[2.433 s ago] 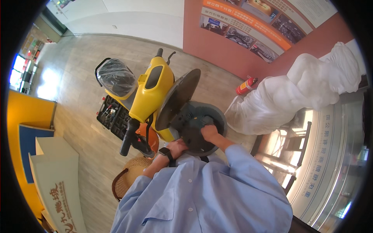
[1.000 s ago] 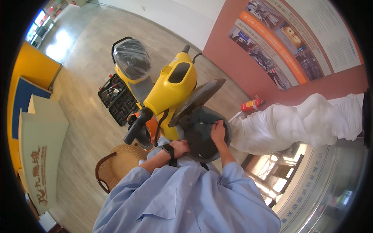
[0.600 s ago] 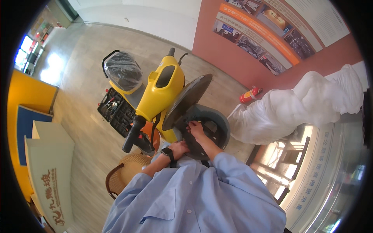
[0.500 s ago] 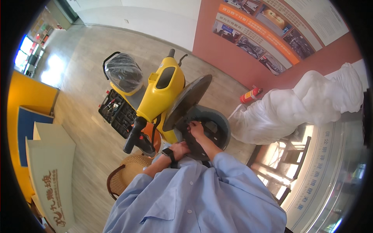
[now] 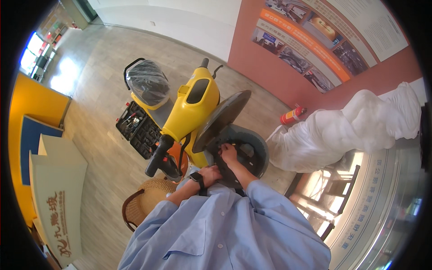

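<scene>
In the head view, at the front of the scooter:
Setting: a person in a light blue shirt [image 5: 225,234] is leaning over a yellow scooter [image 5: 191,110] parked on a wood-plank floor [image 5: 99,112].
Thing in hand: a grey round compartment [image 5: 256,150] sitting just behind the scooter's dark front panel [image 5: 218,119]; its inside is looking dark, with black parts too small to tell apart.
Right hand [image 5: 228,154]: reaching into the compartment, fingers curling narrow around something dark inside; whether it is actually gripping is not showing.
Left hand [image 5: 210,173]: pressing against the near rim of the compartment, a black wristwatch [image 5: 197,179] on the wrist; fingers are hidden, so open or closed cannot be told.
Technique note (judgement): bracing the rim with the left hand while the right is working inside looks sound; keeping the right wrist clear of the rim edge and moving slowly should be helping, since the view inside is poor.
Nearby: an open black tool case [image 5: 137,128] is lying on the floor beside the scooter; the seat [image 5: 147,83] is wrapped in clear plastic; a wicker stool [image 5: 144,204] is standing by the person; a red fire extinguisher [image 5: 292,114] is resting at the wall; a white-wrapped bulky object [image 5: 346,130] is standing well apart to the right.
</scene>
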Tool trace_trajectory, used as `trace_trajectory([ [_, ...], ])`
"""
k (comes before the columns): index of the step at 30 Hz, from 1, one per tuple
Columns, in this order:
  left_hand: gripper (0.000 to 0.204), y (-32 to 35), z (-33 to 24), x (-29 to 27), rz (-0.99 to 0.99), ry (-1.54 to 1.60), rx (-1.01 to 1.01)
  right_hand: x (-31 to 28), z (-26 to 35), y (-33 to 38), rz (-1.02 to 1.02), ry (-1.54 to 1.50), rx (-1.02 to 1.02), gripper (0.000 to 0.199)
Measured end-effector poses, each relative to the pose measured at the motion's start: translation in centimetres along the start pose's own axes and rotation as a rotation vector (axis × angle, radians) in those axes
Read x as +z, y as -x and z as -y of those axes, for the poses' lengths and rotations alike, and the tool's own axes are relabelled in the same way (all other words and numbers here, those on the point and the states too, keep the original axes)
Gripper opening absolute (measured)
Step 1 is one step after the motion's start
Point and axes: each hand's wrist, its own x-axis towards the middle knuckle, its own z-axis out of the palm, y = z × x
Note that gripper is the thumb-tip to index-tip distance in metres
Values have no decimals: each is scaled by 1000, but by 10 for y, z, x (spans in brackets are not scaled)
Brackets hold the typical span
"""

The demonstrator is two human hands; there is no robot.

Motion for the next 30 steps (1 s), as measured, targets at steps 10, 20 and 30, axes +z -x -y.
trace_trajectory([
  [10,19,0,0,5,-28,-5,-7,-3,20,0,0,-35,125,28],
  [20,23,1,1,4,-49,28,-10,-15,34,9,-36,769,-569,11],
  [30,21,1,1,5,8,-23,-43,-8,27,7,-59,582,-314,19],
])
